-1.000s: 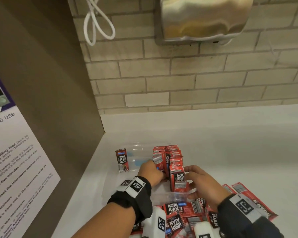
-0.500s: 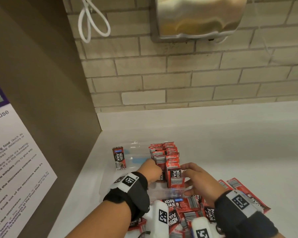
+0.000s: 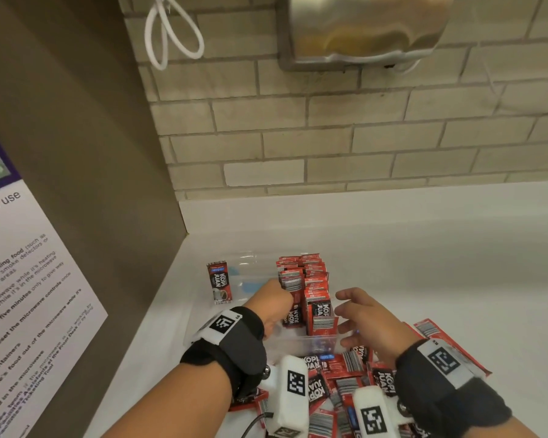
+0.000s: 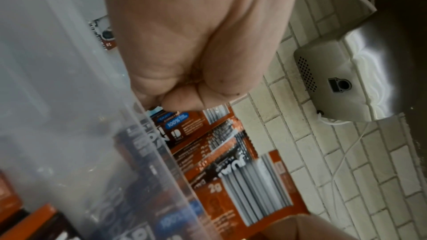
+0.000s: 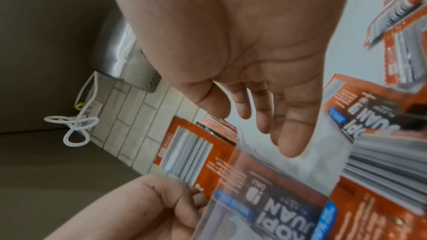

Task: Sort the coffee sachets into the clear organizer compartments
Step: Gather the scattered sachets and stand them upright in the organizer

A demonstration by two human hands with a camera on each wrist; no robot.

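The left hand (image 3: 274, 300) is reaching into the clear plastic organizer (image 3: 260, 273) standing on the white worktop (image 3: 424, 279). Its fingers are curled in against the row of upright red and black coffee sachets (image 3: 310, 289) filling the compartment immediately to its right. The left wrist view shows the fingers folded tight above the sachet tops, but whether they are actually pinching a sachet cannot be told.

The right hand (image 3: 366, 317) is hovering just to the right of the same sachet row, fingers loosely spread and relaxed, holding nothing. The right wrist view confirms the palm empty, with the fingertips (image 5: 291, 145) pointing down at the organizer's near corner.

A single red and black sachet (image 3: 219, 286) is standing upright against the organizer's far left wall, well to the left of the left hand; the compartment between it and the hand is showing only clear plastic.

A loose pile of matching sachets (image 3: 345, 374) is lying on the worktop beneath both wrists, on the near side of the organizer.

Beyond the hands, a stainless steel wall unit (image 3: 364, 30) and a looped white cable (image 3: 171, 33) are hanging on the beige brick wall (image 3: 329, 128). A printed notice (image 3: 29, 295) is fixed to the brown side panel left of the left hand.
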